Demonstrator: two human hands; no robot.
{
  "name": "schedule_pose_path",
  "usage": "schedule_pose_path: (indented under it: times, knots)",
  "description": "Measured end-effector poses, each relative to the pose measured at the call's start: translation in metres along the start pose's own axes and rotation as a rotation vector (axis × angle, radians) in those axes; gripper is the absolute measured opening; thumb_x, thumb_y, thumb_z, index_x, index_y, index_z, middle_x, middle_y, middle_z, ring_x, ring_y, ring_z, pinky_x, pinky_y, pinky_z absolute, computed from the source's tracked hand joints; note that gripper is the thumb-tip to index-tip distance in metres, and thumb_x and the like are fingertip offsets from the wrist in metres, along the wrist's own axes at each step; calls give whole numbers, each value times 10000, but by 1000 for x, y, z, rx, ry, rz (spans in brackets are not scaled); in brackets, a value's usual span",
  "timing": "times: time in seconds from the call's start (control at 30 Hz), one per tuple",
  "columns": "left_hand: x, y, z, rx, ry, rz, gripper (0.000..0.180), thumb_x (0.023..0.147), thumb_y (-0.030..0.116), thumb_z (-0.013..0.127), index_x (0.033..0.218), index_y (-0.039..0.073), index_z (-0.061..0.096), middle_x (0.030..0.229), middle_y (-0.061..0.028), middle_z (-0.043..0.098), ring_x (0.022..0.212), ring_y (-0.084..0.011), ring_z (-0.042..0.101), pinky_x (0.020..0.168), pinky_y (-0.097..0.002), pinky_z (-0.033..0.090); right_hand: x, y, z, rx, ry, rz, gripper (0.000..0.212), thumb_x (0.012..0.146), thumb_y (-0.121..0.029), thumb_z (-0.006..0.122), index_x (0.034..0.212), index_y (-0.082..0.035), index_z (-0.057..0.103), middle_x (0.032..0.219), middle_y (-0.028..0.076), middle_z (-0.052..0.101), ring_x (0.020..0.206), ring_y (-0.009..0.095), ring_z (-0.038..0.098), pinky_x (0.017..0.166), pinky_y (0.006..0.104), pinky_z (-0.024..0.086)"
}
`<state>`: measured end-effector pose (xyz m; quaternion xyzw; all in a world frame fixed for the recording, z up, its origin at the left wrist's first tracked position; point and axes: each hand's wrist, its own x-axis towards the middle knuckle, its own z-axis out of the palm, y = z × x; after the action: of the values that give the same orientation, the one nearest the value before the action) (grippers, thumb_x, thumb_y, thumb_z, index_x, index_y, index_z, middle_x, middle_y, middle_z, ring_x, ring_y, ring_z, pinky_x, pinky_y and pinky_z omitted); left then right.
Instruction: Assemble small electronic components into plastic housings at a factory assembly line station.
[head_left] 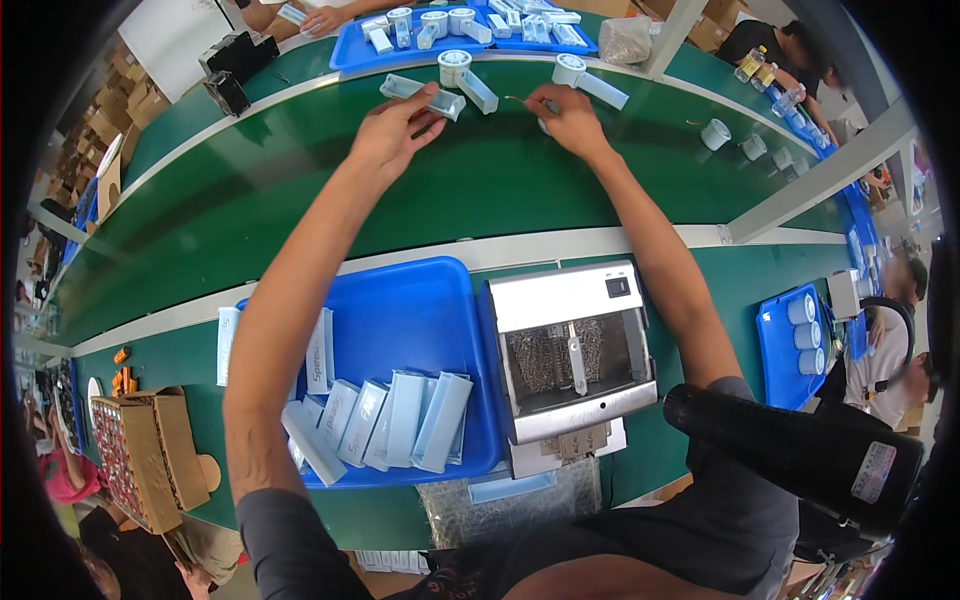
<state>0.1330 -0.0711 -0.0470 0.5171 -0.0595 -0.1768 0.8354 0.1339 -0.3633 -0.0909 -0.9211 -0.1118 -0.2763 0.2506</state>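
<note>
Head view. Belt [300, 190]: wide, green, matte, curving across the far side. Near tray [420, 310]: blue plastic, rectangular, holding flat pale-blue boxes [400, 420] leaning in a row. Machine [570, 345]: boxy brushed metal, right of the tray. Left hand [390, 130]: fingers pinched together on an oblong pale-blue box [440, 100] lying far on the belt. Right hand [565, 115]: fingertips closed on a thin wire-like piece [515, 99], just beside a white round cap [568, 68].

Dark grey short sleeves, bare forearms
</note>
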Motion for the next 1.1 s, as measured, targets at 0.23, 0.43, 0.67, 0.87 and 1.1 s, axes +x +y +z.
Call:
schedule_pose_path:
  times: [0.23, 0.43, 0.67, 0.87, 1.1]
  knots:
    - [42, -40, 6, -171, 71, 51, 454, 929, 169, 721, 1257, -1, 457, 1225, -167, 579, 1119, -315, 601, 1028, -488, 530, 5, -59, -12, 262, -133, -45, 158, 885, -189, 681, 931, -50, 741, 736, 101, 710, 669, 258, 682, 689, 364, 527]
    - [30, -43, 33, -182, 7, 116, 506, 918, 133, 730, 1292, -29, 430, 1260, -179, 578, 1146, -311, 610, 1031, -444, 531, 0, -67, -4, 384, -184, 85, 172, 873, -117, 688, 935, 38, 726, 733, 95, 704, 630, 156, 652, 686, 306, 539]
    - [21, -40, 23, 85, -97, 291, 496, 926, 163, 723, 1316, 13, 456, 1222, -160, 632, 1131, -265, 640, 974, -395, 537, -1, -78, -6, 475, -256, 156, 173, 861, -134, 678, 861, 34, 721, 732, 87, 707, 689, 150, 674, 713, 293, 527]
    - [21, -34, 20, 596, -154, 535, 570, 852, 181, 783, 1303, -9, 492, 1122, -162, 682, 1045, -237, 677, 904, -344, 540, 5, -63, -14, 580, -447, 160, 569, 796, -278, 727, 1261, 20, 595, 1074, 132, 703, 821, 182, 663, 684, 310, 519]
    - [-1, -37, 28, 782, -161, 578, 551, 787, 169, 821, 1230, -15, 549, 1104, -181, 699, 998, -259, 700, 905, -365, 544, 4, -91, -28, 574, -446, 74, 540, 867, -383, 755, 1264, -43, 617, 1028, 65, 678, 802, 126, 616, 632, 279, 470]
